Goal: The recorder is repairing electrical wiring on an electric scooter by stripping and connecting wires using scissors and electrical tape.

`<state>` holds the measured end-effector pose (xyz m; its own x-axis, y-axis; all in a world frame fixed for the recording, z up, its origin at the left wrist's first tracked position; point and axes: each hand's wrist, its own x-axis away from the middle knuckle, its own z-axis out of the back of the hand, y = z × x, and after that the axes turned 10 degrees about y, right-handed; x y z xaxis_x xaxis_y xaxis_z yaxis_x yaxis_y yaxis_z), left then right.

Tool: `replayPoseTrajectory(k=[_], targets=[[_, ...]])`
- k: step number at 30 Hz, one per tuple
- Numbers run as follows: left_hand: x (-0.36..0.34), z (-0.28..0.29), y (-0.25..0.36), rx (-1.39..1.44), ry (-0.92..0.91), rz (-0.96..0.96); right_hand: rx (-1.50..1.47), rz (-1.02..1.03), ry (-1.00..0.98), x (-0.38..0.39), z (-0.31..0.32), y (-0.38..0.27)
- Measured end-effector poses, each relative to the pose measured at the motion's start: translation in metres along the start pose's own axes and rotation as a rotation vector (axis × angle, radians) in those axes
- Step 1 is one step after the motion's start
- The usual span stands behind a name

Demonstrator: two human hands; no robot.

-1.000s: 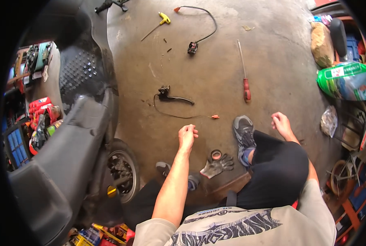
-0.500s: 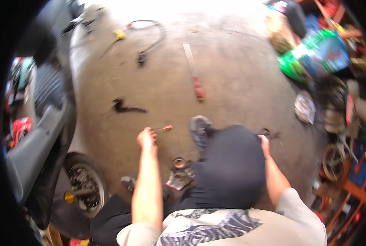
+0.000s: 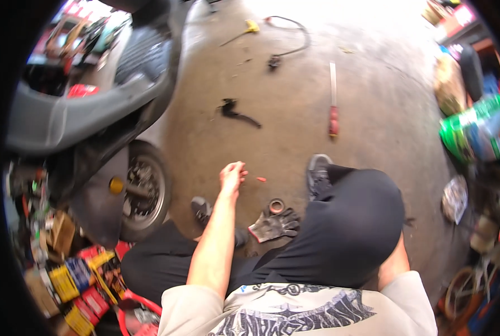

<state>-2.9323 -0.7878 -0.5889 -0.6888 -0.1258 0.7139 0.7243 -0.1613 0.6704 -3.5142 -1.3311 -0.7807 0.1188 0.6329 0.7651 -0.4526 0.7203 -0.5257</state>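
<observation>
My left hand (image 3: pixel 233 175) is low in the middle, its fingers loosely curled; anything in them is too blurred to make out. Beside it on the floor is a small red connector (image 3: pixel 261 179). Above it lies a black brake lever assembly (image 3: pixel 233 112). My right hand is hidden behind my bent knee (image 3: pixel 362 218); only that forearm shows. A grey work glove (image 3: pixel 272 227) and a tape roll (image 3: pixel 276 206) lie between my feet. Farther off lie a red-handled screwdriver (image 3: pixel 333 120), a yellow T-handle tool (image 3: pixel 252 26) and a black switch with cable (image 3: pixel 274 61).
A dark scooter (image 3: pixel 87 120) with its wheel (image 3: pixel 146 190) stands at my left, above piled boxes (image 3: pixel 70 280). On the right are a green bag (image 3: pixel 468 129), a plastic-wrapped bundle (image 3: pixel 454 199), a small bicycle (image 3: pixel 463 291) and cluttered orange shelving.
The camera has swung about. My right hand has moved down from the upper side of my knee to behind it, out of sight. My left hand stays low, near the red connector.
</observation>
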Motion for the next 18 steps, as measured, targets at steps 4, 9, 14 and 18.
replayPoseTrajectory(k=[4, 9, 14, 18], targets=[[0.012, 0.088, 0.003, 0.078, 0.083, 0.004, 0.146, -0.002, -0.246, -0.052, -0.030, 0.002], [0.019, 0.101, 0.000, 0.130, 0.076, 0.028, 0.209, 0.090, -0.286, -0.069, -0.055, -0.047], [0.019, 0.086, 0.006, 0.099, -0.012, 0.028, 0.200, 0.174, -0.277, -0.070, -0.063, -0.055], [0.023, 0.102, 0.007, 0.125, 0.008, 0.043, 0.234, 0.263, -0.314, -0.073, -0.066, -0.113]])
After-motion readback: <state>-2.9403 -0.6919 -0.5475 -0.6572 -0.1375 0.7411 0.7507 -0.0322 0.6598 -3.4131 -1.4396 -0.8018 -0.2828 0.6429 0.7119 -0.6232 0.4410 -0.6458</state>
